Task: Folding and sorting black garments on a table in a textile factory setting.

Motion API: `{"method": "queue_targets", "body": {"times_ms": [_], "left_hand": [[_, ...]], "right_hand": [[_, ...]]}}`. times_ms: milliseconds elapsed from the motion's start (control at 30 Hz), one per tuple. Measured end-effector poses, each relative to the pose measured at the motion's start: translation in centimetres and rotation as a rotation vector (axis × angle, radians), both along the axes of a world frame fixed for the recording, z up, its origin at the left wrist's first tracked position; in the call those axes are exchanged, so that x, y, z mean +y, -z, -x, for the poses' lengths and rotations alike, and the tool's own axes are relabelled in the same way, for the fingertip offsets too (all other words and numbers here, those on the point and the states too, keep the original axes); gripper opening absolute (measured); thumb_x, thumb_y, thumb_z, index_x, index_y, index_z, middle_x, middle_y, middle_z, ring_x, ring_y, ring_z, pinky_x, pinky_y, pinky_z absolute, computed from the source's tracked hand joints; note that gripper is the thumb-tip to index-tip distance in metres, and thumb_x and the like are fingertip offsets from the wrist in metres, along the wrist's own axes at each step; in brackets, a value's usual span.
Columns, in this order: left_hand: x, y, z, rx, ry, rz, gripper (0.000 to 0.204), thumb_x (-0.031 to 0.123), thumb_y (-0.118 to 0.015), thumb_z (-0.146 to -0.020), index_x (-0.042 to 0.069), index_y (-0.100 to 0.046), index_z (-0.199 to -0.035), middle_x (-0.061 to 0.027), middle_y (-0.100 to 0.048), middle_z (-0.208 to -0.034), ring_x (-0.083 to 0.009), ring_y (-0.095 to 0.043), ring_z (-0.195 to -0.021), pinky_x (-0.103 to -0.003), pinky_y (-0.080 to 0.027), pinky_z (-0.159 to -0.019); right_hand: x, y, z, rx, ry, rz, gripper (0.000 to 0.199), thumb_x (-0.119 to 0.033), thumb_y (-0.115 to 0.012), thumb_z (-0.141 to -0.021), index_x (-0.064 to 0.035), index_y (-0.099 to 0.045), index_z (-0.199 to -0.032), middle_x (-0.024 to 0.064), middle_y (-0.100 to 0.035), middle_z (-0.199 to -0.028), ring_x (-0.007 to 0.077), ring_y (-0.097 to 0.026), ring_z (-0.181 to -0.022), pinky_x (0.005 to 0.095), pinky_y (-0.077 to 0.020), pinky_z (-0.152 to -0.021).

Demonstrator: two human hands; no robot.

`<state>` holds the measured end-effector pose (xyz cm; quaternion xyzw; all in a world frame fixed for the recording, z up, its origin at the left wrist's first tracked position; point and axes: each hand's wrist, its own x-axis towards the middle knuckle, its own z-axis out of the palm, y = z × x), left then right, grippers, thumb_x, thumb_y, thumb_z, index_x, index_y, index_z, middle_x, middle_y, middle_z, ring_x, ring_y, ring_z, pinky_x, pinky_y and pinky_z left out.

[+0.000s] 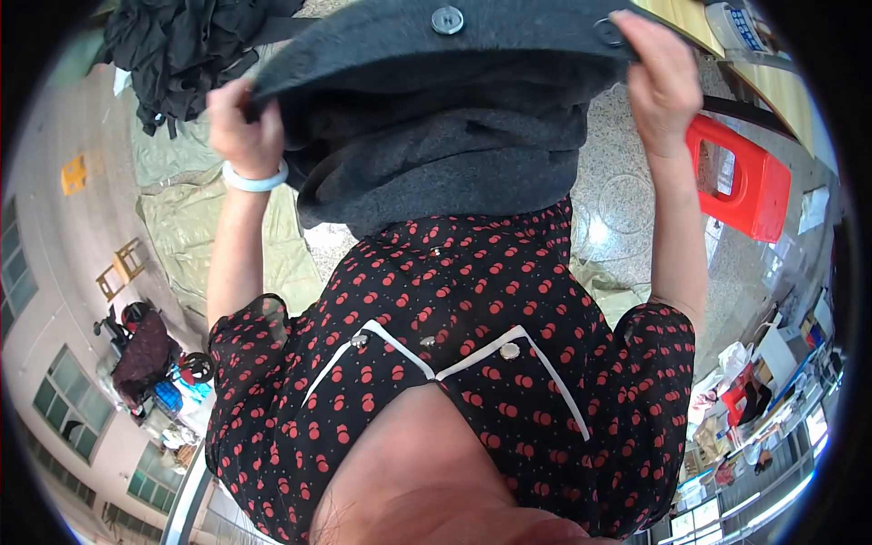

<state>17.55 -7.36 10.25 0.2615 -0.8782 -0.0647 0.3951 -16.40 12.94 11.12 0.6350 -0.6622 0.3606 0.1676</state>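
Note:
A dark charcoal woollen garment (454, 163), probably a coat, is stretched between my two hands, its lower folds bunched over my lap. Along its raised edge sit a round dark button (447, 20) in the middle and another button beside my right fingers. My left hand (245, 129), with a pale bangle at the wrist, grips the left end of that edge between thumb and fingers. At the other end, the edge is pinched by my right hand (665, 80). The garment's inside looks black and folded; its far side lies out of view.
A heap of black cloth (182, 59) lies at the far left, near greenish sheeting (222, 232) on the speckled floor. To my right stands a red plastic stool (767, 195), close to a wooden table (686, 23). A small wooden stool (121, 270) is farther left.

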Motion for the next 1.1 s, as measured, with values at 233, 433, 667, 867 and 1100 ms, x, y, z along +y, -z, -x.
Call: {"method": "queue_targets", "body": {"times_ms": [233, 433, 667, 867, 1100], "left_hand": [[3.3, 4.1, -1.7, -0.565, 0.148, -0.565, 0.014, 0.016, -0.06, -0.077, 0.002, -0.056, -0.076, -0.0109, -0.055, -0.072, -0.0275, -0.054, -0.063, -0.033, -0.044, -0.057], [3.3, 7.9, -1.8, -0.748, 0.23, -0.402, 0.05, 0.019, -0.056, -0.078, 0.003, -0.038, -0.121, -0.0194, -0.043, -0.118, -0.0341, -0.043, -0.109, -0.036, -0.038, -0.092], [0.7, 5.6, -1.8, -0.58, 0.052, -0.517, 0.02, 0.023, -0.056, -0.078, 0.005, -0.06, -0.087, -0.0131, -0.057, -0.092, -0.0306, -0.055, -0.083, -0.036, -0.045, -0.073], [4.9, 8.8, -0.2, -0.476, 0.337, -0.58, 0.029, 0.03, -0.053, -0.081, 0.003, -0.06, -0.092, -0.0135, -0.059, -0.094, -0.0297, -0.056, -0.087, -0.037, -0.045, -0.077], [5.1, 9.3, 7.2, -0.674, 0.525, -1.082, 0.042, 0.04, -0.057, -0.077, 0.0, -0.062, -0.087, -0.0189, -0.061, -0.08, -0.0325, -0.058, -0.076, -0.037, -0.045, -0.07]], "right_hand": [[2.4, 6.5, -3.0, -0.255, 0.005, -0.48, 0.015, -0.007, -0.057, -0.077, -0.0037, -0.06, -0.091, 0.0102, -0.061, -0.088, 0.0258, -0.057, -0.086, 0.0327, -0.0445, -0.076], [2.5, 5.9, -9.4, -0.303, -0.217, -0.543, 0.02, -0.012, -0.061, -0.075, -0.0013, -0.059, -0.092, 0.0115, -0.059, -0.092, 0.0259, -0.056, -0.087, 0.0321, -0.0442, -0.076], [2.5, 5.0, -9.3, -0.525, -0.457, -0.827, 0.006, -0.003, -0.056, -0.073, -0.0022, -0.058, -0.078, 0.0098, -0.055, -0.074, 0.0243, -0.055, -0.072, 0.0323, -0.0433, -0.063], [1.4, 3.3, -9.9, -0.621, -0.551, -1.074, 0.006, -0.001, -0.055, -0.071, -0.0011, -0.057, -0.076, 0.0101, -0.055, -0.072, 0.0223, -0.056, -0.068, 0.0297, -0.0439, -0.06], [-1.2, 7.0, -7.7, -1.086, -0.344, -1.028, 0.018, -0.016, -0.056, -0.083, -0.002, -0.054, -0.095, -0.0011, -0.054, -0.082, 0.0051, -0.049, -0.076, 0.0207, -0.0417, -0.069]]}}
